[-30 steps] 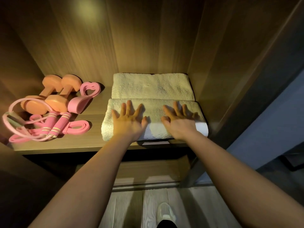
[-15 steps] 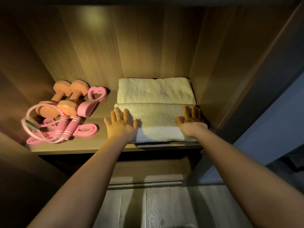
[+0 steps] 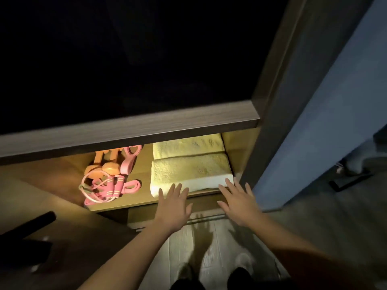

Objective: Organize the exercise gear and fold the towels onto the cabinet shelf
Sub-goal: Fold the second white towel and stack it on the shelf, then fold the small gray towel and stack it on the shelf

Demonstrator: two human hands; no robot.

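Two towels are parked folded on the right side of the shelf (image 3: pixel 144 164): the front towel (image 3: pixel 191 172), and the back towel (image 3: pixel 188 146) just behind it. Both hands are held spread flat with nothing gripped, the left hand (image 3: pixel 173 208) and right hand (image 3: pixel 238 203) at the front towel's corners; contact can't be told tbh. Orange dumbbells (image 3: pixel 106 167) and a pink jump rope (image 3: pixel 100 189) are laid on the left.

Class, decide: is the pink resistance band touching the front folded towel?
Apart. The head view shows bare shelf between the pink resistance band and the front folded towel.
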